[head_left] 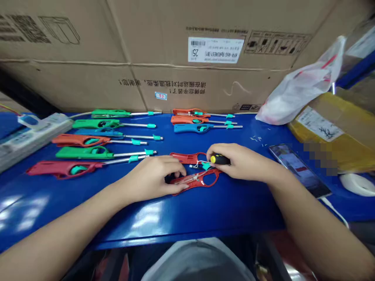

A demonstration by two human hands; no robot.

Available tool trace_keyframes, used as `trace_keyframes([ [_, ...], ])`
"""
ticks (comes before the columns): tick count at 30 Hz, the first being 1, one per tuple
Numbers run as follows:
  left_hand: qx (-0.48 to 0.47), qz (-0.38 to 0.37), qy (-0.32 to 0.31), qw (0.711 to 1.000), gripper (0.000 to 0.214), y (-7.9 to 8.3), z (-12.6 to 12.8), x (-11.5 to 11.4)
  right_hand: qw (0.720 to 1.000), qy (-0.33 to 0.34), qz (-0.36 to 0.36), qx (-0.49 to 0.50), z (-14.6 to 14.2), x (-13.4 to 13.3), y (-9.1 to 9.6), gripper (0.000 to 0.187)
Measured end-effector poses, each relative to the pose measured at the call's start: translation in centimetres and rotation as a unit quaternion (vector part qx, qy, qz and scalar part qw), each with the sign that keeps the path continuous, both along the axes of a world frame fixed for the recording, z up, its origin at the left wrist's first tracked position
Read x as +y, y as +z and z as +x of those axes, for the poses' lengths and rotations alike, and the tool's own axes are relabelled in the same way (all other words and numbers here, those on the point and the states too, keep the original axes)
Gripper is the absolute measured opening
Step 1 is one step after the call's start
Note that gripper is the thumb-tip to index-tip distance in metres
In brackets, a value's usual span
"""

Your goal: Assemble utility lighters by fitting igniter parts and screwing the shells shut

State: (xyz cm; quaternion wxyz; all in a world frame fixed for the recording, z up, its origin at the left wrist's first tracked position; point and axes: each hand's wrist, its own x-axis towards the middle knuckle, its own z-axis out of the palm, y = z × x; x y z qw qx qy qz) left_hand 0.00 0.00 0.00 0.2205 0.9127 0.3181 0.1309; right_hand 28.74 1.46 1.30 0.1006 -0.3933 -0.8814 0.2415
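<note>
- The opened red lighter [207, 180] lay in two shell halves on the blue table [187, 218], at the centre of the work area, between the hands.
- Its near half lay at 3 o'clock from the left hand [155, 175] and at 8 o'clock from the right hand [236, 160]; the far half [183, 158] lay at 2 o'clock from the left hand.
- The near half was glossy red, with an oval trigger loop at its right end and a clear inner part along the body. Thin white wires and a teal piece [206, 166] showed between the halves.
- The left hand was partly curled, thumb and fingers set about the left end of the near half.
- The right hand was closed around a black tool handle [224, 159] with a yellow end; the tip of the tool could not be made out.
- From the opened lighter, six assembled lighters [84, 152] lay at 9 to 10 o'clock, in green, blue, orange and red, nozzles pointing to 3 o'clock.
- Three more lighters [190, 128], two orange and one blue, lay at 12 o'clock, before a large carton [170, 43].
- Small white scraps [259, 138] lay at 2 o'clock; a phone [299, 168] at 3 o'clock.
</note>
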Motion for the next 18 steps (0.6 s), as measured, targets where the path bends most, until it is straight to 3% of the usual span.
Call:
trace_keyframes([
  [4,-0.027,-0.014,0.02,0.999,0.018,-0.7,0.1,0.2,0.998,-0.048,0.042,0.001,0.4,0.4,0.2,0.024],
  [9,-0.042,0.025,0.049,0.998,0.016,-0.4,0.0,0.3,0.997,-0.057,0.056,-0.022,0.4,0.8,-0.2,0.011],
  [13,-0.005,0.095,0.014,0.995,0.021,0.0,0.1,0.0,0.995,-0.073,0.051,-0.044,-0.4,0.8,-0.9,0.01],
  [18,0.032,0.098,-0.037,0.994,0.027,-0.2,0.4,-0.4,0.989,-0.131,0.056,-0.045,-0.8,1.0,-1.5,0.004],
])
